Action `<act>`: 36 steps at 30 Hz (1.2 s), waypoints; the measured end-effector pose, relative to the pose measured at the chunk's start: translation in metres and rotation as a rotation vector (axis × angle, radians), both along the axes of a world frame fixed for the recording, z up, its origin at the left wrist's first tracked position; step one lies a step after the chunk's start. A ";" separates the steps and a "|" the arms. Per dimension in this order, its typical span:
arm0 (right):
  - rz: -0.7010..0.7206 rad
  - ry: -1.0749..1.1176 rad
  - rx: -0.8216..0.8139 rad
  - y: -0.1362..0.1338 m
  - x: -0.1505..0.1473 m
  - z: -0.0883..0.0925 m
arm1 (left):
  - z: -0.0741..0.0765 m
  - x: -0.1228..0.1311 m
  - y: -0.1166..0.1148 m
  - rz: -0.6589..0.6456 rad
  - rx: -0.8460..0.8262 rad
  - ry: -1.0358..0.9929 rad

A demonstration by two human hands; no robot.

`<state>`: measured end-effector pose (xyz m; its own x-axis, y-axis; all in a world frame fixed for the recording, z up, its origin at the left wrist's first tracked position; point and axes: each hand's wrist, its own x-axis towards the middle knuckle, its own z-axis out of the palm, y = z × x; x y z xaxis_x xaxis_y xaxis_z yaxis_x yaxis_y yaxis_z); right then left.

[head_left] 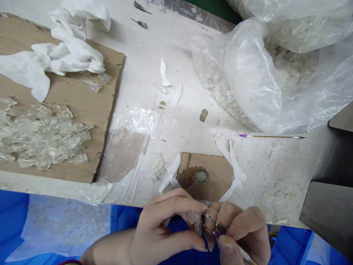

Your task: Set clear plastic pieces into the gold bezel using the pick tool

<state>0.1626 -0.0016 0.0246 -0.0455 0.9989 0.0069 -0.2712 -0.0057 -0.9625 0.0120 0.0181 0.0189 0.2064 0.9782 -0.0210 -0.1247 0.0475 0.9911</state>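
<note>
Low in the view, my left hand point(165, 230) pinches a small clear plastic-looking piece point(196, 222) between thumb and fingers. Close beside it, my right hand point(241, 232) grips a thin stick tool point(245, 255) with a purple collar near its tip. That tip points at the clear piece; whether they touch I cannot tell. Just beyond both hands, a small round cap point(201, 177) with a greenish ridged rim and a pale whitish middle lies on a taped-down cardboard piece point(220, 173), which has a dark wet-looking stain around it.
On the left, a cardboard sheet point(110, 70) carries many clear pieces point(46, 136) and a crumpled white cloth point(68, 55). Large plastic bags point(253, 73) of pieces fill the back right. Another purple-tipped stick point(271, 136) lies before them. Blue bins point(13, 209) stand below the table edge.
</note>
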 end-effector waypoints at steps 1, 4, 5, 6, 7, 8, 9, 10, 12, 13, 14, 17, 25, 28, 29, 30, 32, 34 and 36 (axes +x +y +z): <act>0.001 -0.017 0.003 0.001 0.000 0.001 | 0.000 -0.001 0.001 -0.008 0.005 -0.002; 0.012 -0.049 0.027 0.004 -0.002 0.002 | 0.000 -0.003 0.002 -0.034 0.022 0.011; 0.012 -0.055 0.041 0.006 -0.002 0.003 | 0.000 -0.003 0.001 -0.033 0.028 0.020; 0.013 -0.060 0.057 0.007 -0.003 0.004 | 0.000 -0.003 0.001 -0.030 0.034 0.029; 0.011 -0.063 0.071 0.008 -0.004 0.004 | 0.000 -0.003 0.001 -0.023 0.041 0.033; 0.014 -0.068 0.079 0.009 -0.004 0.005 | 0.000 -0.003 0.001 -0.020 0.049 0.036; 0.016 -0.068 0.083 0.009 -0.004 0.005 | 0.000 -0.003 0.001 -0.017 0.057 0.039; 0.023 -0.067 0.083 0.008 -0.003 0.004 | 0.000 -0.003 0.001 -0.016 0.062 0.044; 0.035 -0.069 0.078 0.006 -0.001 0.004 | 0.001 -0.003 0.002 -0.028 0.071 0.055; 0.038 -0.071 0.075 0.006 0.000 0.003 | 0.001 -0.003 0.002 -0.034 0.073 0.062; 0.045 -0.074 0.073 0.005 0.001 0.003 | 0.002 -0.004 0.003 -0.038 0.076 0.066; 0.071 -0.084 0.081 0.006 0.001 0.004 | 0.003 -0.004 0.004 -0.041 0.083 0.074; 0.079 -0.066 0.091 0.008 0.000 0.003 | 0.001 -0.004 0.003 -0.042 0.081 0.078; 0.088 -0.062 0.098 0.010 0.002 0.004 | 0.001 -0.005 0.004 -0.047 0.073 0.065; 0.083 -0.052 0.101 0.011 0.002 0.004 | 0.001 -0.005 0.004 -0.050 0.068 0.057; 0.074 -0.040 0.106 0.012 0.004 0.004 | 0.001 -0.004 0.004 -0.049 0.062 0.045; 0.047 -0.024 0.123 0.012 0.007 0.003 | 0.000 -0.003 0.002 -0.051 0.021 0.003; 0.008 -0.054 0.131 0.011 0.012 0.001 | -0.001 -0.002 0.000 -0.052 -0.045 -0.069; -0.028 -0.133 0.116 0.007 0.018 -0.003 | -0.002 -0.001 -0.002 -0.054 -0.107 -0.152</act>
